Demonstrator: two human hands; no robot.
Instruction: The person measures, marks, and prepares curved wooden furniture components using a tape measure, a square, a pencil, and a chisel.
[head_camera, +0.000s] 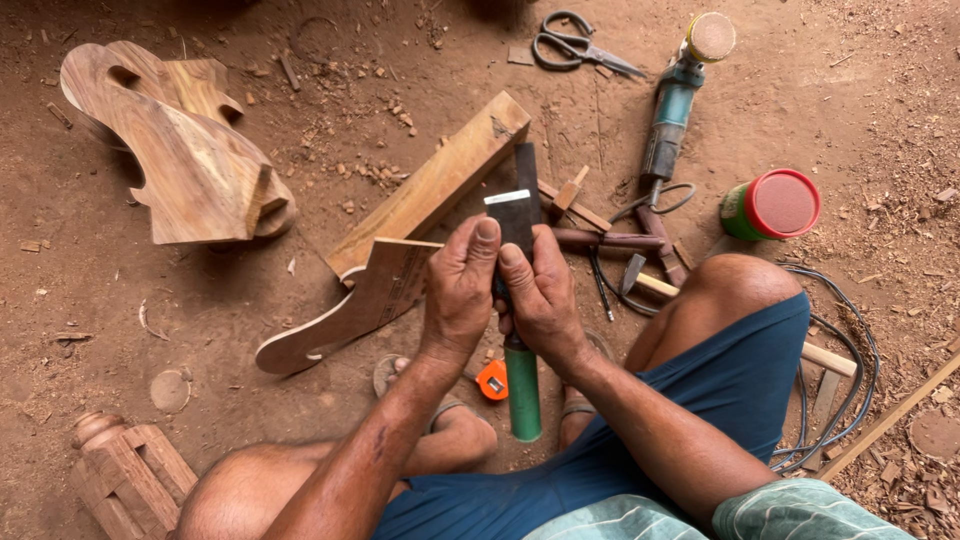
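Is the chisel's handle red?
No, the chisel held upright between the left hand and right hand has a green handle.

Both hands, left (458, 290) and right (543, 295), meet at centre, fingers curled, thumbs apparently pressing upward.

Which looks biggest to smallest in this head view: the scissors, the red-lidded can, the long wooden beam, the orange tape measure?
1. long wooden beam
2. scissors and red-lidded can: look alike in size, so unranked
3. orange tape measure, partly hidden
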